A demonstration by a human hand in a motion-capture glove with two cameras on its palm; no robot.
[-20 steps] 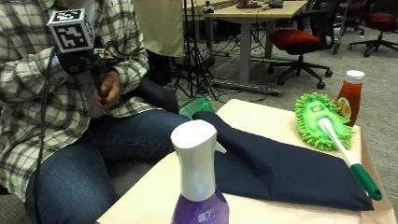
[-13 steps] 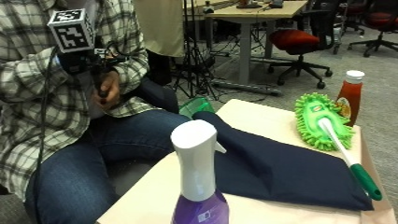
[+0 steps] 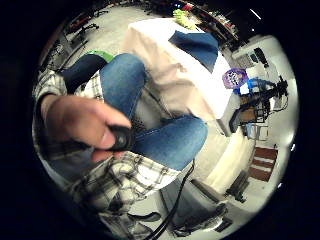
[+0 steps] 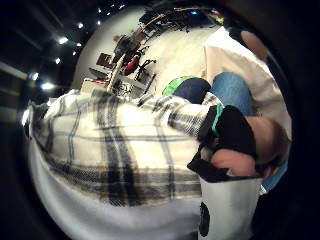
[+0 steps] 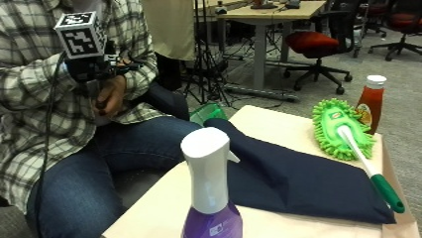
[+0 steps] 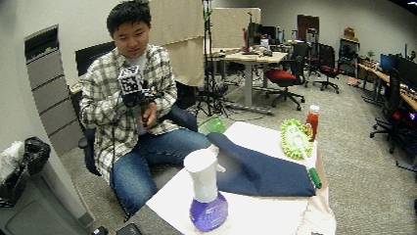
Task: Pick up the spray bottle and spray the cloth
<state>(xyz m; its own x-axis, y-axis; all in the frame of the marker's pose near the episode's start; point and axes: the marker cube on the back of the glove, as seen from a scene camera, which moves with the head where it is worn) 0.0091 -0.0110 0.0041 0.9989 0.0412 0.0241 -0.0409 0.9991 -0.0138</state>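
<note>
On table spray bottle (image 5: pixel 210 198), far from hands (image 5: pixel 99 74)

Table (image 5: pixel 277 121) carries spray bottle (image 5: pixel 210 198), navy cloth (image 5: pixel 296 178), green duster (image 5: pixel 342 129), ketchup bottle (image 5: pixel 371 101)

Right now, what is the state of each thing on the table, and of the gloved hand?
spray bottle: upright, untouched.
cloth: spread on the table, one corner over the edge.
green duster: lying partly on the cloth.
ketchup bottle: upright, capped.
right hand: raised at the chest, away from the table.
</note>
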